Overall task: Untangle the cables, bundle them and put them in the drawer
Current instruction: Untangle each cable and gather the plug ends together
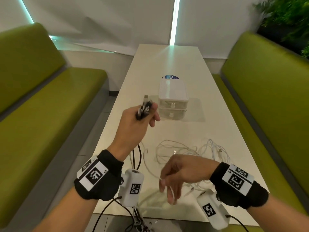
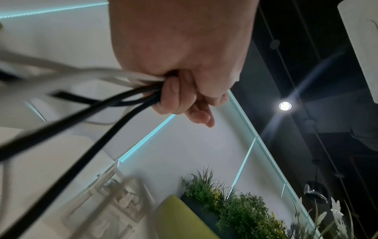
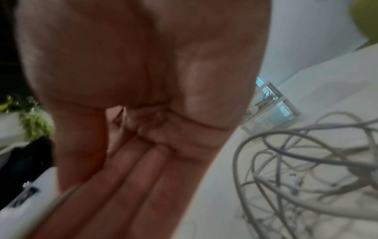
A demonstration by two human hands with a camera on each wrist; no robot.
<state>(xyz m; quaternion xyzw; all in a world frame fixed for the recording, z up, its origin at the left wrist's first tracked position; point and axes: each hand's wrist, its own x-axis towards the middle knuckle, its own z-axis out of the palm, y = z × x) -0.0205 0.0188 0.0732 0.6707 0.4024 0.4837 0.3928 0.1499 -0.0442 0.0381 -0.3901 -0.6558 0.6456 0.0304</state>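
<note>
Untangling: my left hand (image 1: 133,124) grips black cables (image 1: 144,109); right hand (image 1: 180,174) pinches white cable (image 1: 151,171). Next, pull toward six o'clock.

black wristbands (image 1: 107,178) | white coded tags | white wrist cameras (image 1: 133,186)

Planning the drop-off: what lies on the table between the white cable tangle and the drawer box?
Nothing: in the head view the table is bare between the white cable tangle and the drawer box.

White table (image 1: 175,131), green benches (image 1: 50,101), white walls (image 1: 100,17), plants (image 1: 287,17)
</note>
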